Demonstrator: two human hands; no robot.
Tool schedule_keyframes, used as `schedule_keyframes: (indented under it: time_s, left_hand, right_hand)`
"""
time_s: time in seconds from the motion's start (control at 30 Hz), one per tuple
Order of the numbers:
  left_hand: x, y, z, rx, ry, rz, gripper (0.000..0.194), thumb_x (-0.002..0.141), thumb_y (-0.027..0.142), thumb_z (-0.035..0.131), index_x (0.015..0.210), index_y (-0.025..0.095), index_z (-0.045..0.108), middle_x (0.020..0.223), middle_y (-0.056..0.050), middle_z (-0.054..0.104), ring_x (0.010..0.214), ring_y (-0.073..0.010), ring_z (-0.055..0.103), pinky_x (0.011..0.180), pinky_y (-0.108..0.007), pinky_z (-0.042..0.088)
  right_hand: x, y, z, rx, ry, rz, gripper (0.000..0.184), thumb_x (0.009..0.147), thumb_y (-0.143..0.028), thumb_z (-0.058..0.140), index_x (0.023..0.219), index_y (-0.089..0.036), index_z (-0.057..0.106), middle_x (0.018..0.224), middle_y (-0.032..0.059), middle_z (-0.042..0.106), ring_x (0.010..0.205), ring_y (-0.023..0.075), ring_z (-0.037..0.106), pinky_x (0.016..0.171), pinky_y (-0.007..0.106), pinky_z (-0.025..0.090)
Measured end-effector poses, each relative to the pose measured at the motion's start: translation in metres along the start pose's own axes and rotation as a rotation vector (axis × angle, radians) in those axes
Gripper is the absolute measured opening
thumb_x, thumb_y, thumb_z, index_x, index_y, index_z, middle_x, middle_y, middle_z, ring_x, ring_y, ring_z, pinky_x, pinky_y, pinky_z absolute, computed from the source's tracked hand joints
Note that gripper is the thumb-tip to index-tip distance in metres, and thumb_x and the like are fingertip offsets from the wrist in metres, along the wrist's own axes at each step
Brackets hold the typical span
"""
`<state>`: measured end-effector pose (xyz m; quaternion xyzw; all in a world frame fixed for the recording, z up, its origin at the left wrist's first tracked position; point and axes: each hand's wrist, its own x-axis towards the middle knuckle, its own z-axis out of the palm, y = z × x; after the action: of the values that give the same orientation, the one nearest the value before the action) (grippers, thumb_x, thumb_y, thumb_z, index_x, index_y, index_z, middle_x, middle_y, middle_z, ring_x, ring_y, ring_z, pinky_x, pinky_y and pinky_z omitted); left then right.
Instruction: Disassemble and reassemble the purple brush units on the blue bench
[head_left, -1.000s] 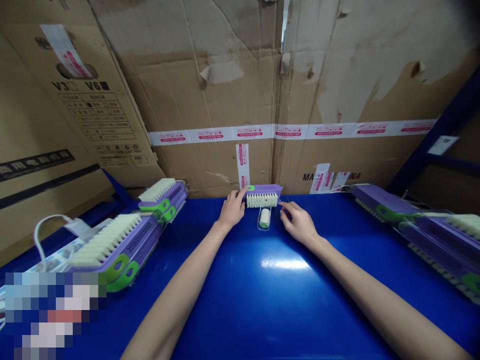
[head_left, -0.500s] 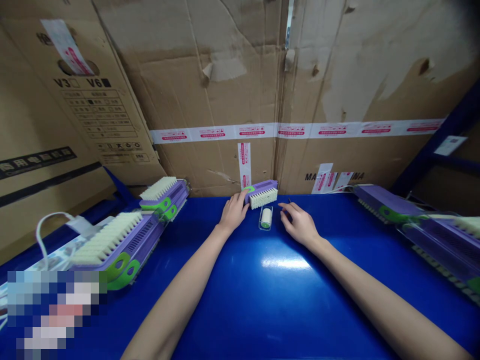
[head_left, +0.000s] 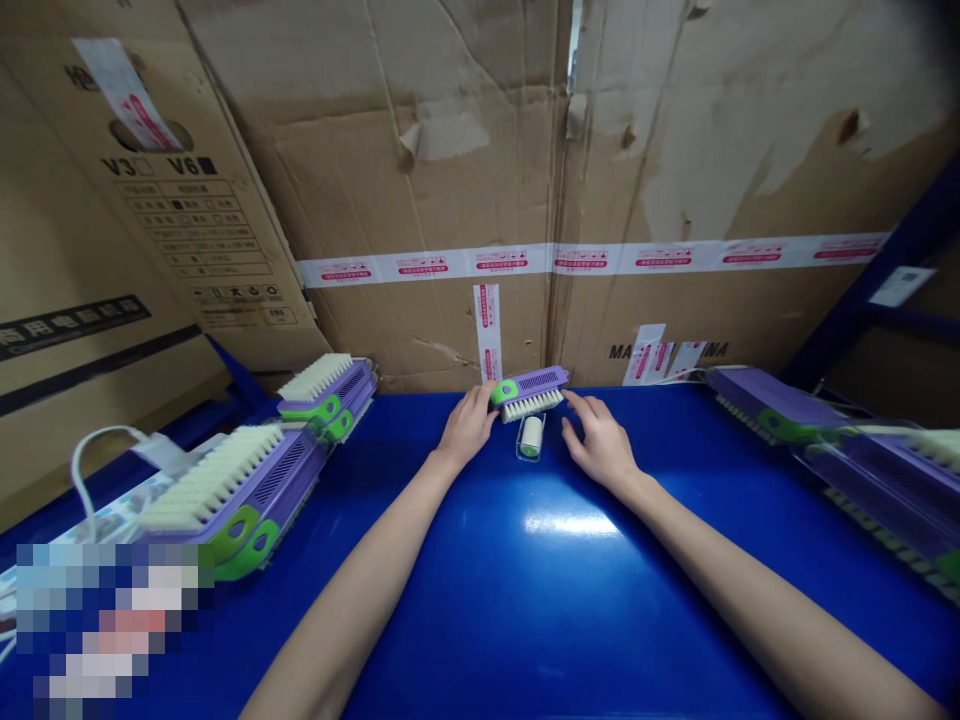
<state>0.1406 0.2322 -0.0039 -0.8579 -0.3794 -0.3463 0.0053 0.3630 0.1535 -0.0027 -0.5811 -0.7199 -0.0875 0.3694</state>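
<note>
My left hand (head_left: 466,428) grips the green-holed left end of a purple scrubbing brush (head_left: 534,382). White bristles point down and towards me, and the brush is slightly tilted, its right end higher. My right hand (head_left: 600,440) is open by the other end; its index fingertip is very close to the brush, and whether they touch I cannot tell. Just below the bristles, between both hands, stands a small clear plastic case (head_left: 529,455) with a white cylinder (head_left: 532,431) inside that has a green end.
More purple brushes lie stacked at the left (head_left: 217,475) and at the right (head_left: 772,405). A power strip (head_left: 112,505) with white cables sits at the left. Cardboard (head_left: 420,200) walls off the back of the blue table (head_left: 480,620). A blurred patch covers the lower left.
The brush has shifted a little to the right and turned, showing more of its purple side and green hole. My right index finger is now nearer to its right end.
</note>
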Motion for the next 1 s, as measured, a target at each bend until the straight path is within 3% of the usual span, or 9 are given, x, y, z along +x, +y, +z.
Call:
schedule_keyframes:
  time_s: [0.2,0.67,0.8,1.0]
  left_hand:
    - [0.000,-0.004,0.004,-0.018,0.009,-0.046,0.052,0.087,0.013,0.050,0.135,0.020,0.032,0.127,-0.013,0.053,0.124,-0.0252,0.047,0.099,-0.041,0.043]
    - [0.016,-0.001,-0.005,0.040,-0.031,-0.200,0.044,0.080,0.008,0.057,0.120,0.020,0.043,0.119,-0.011,0.057,0.114,-0.0266,0.054,0.091,-0.039,0.045]
    - [0.018,0.000,-0.009,0.144,-0.036,-0.183,0.043,0.079,0.004,0.052,0.118,0.019,0.044,0.116,-0.010,0.057,0.111,-0.0269,0.053,0.089,-0.039,0.044]
    - [0.018,-0.002,-0.009,0.172,-0.029,-0.112,0.047,0.073,-0.004,0.043,0.113,0.018,0.047,0.114,-0.011,0.054,0.109,-0.0265,0.052,0.090,-0.040,0.044]
  right_hand:
    - [0.002,0.007,0.005,-0.002,0.074,-0.038,0.052,0.087,-0.028,0.041,0.137,-0.018,0.037,0.119,0.0148,0.048,0.108,0.0284,0.046,0.092,0.044,0.045]
    - [0.019,0.031,0.018,0.021,0.066,0.102,0.054,0.084,-0.031,0.042,0.136,-0.016,0.038,0.120,0.0177,0.045,0.111,0.0329,0.045,0.091,0.050,0.043]
    - [0.024,0.033,0.020,0.000,0.043,0.133,0.054,0.084,-0.031,0.042,0.135,-0.016,0.040,0.120,0.0182,0.045,0.113,0.0338,0.045,0.090,0.051,0.044]
    - [0.033,0.029,0.021,0.004,-0.005,0.060,0.051,0.084,-0.031,0.044,0.133,-0.017,0.041,0.122,0.0171,0.045,0.114,0.0330,0.045,0.093,0.050,0.043]
